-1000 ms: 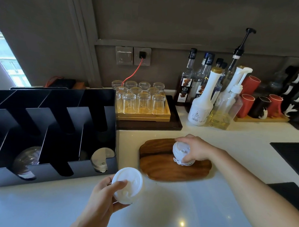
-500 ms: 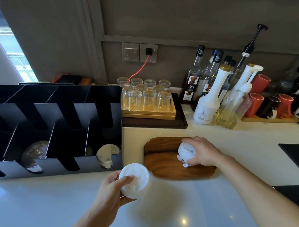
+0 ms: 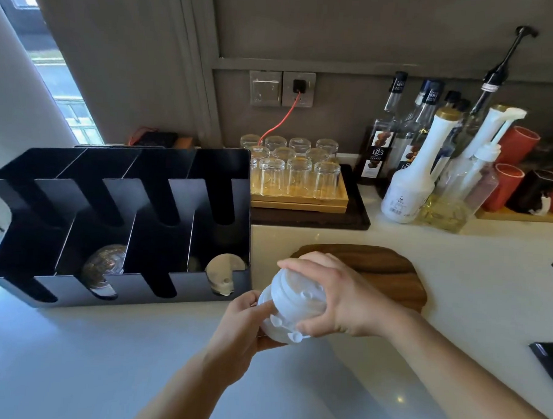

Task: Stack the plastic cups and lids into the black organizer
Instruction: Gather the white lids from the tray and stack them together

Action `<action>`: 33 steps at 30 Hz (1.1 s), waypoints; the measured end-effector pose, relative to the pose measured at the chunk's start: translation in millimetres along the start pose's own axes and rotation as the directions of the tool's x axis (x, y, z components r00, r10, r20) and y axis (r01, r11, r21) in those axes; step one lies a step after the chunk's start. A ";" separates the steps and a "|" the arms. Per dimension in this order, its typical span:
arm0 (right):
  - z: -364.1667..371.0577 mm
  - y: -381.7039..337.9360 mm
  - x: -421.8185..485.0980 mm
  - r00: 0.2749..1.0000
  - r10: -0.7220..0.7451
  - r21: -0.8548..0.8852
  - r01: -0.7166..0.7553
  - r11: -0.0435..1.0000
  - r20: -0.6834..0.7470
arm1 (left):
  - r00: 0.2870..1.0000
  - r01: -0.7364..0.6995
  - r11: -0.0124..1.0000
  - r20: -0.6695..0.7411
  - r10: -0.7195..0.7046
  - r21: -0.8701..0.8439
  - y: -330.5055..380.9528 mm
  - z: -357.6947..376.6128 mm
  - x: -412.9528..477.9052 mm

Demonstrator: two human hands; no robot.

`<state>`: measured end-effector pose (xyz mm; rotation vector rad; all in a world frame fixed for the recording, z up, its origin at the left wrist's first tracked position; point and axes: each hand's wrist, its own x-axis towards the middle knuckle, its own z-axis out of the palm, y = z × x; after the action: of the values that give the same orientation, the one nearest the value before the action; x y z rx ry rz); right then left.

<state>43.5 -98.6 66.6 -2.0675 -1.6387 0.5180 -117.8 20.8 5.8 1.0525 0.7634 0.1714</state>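
Over the white counter (image 3: 104, 360), my right hand (image 3: 344, 299) curls round a stack of white lids (image 3: 296, 305), my left hand (image 3: 241, 329) gripping its lower end. Just left of them stands the black organizer (image 3: 132, 287), a white lid (image 3: 223, 273) in its rightmost compartment. Behind my hands lies a wooden board (image 3: 383, 271).

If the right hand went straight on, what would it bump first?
Likely the right end of the black organizer, though depth is unclear; the left hand, also holding the white lids, sits just below that line.
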 end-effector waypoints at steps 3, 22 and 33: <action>3.7 -4.9 0.7 1.000 -0.008 0.027 0.007 1.000 0.020 | 0.995 -0.013 0.998 0.094 0.018 -0.054 3.8 -1.8 -3.5; 15.6 -20.0 -5.8 0.980 -0.045 -0.093 0.064 0.994 0.195 | 0.978 -0.136 0.988 0.167 0.123 0.070 9.1 -6.2 -11.2; 29.1 -12.0 -7.8 0.979 0.201 0.529 -0.194 0.826 0.045 | 0.986 -0.165 0.984 -0.021 0.167 0.066 6.5 -6.8 -5.2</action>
<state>16.1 -100.6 49.3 -1.8080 -1.1025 0.9126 -124.6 26.6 11.8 1.1772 0.7087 0.3062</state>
